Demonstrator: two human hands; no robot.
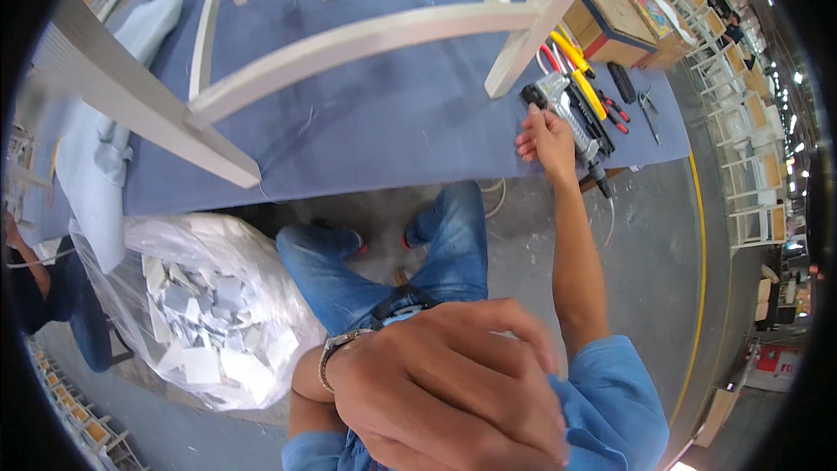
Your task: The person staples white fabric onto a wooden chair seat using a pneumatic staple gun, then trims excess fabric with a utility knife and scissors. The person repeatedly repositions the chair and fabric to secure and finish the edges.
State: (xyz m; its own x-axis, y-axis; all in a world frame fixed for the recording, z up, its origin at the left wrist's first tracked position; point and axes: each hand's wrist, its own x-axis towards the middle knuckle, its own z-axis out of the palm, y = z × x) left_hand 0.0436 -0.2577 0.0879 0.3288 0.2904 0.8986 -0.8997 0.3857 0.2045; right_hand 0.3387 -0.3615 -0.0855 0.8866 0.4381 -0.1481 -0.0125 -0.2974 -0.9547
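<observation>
My right hand (549,141) is at the table's near right edge, its fingers loosely curled and apart with nothing visible in them. Right beside it lies a silver air-powered hand tool (565,113) with black ends; the thumb is close to one end, and whether it touches I cannot tell. My left hand (445,384), with a metal band at the wrist, is raised very near the camera. Its back faces me, the fingers are bent and blurred, and the tips are hidden. A pale wooden chair frame (349,39) stands on the blue-covered table (384,144).
Yellow-handled cutters (588,92), red-handled pliers (615,113), grey pliers (649,115) and cardboard boxes (615,22) lie at the right. Left of my legs is a plastic bag (288,296) of pale scraps. Light cloth (91,174) hangs off the table near another person (52,296).
</observation>
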